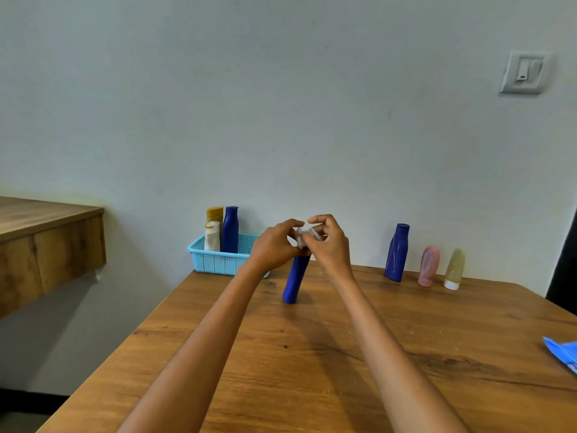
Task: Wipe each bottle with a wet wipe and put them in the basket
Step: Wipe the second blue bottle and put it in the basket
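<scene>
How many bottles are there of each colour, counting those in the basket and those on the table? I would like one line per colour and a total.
Dark blue: 3, namely one in the basket, one under the hands, one by the wall
Yellow: 1
White: 1
Pink: 1
Pale yellow-green: 1
Total: 7

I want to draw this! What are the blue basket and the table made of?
The basket looks like light blue plastic: thin walls full of small moulded holes, with a slight shine. The table looks like wood, or a wood-look surface: brown grain lines and dark knots, with a smooth, soft sheen. Which of the two can't be told.
</scene>
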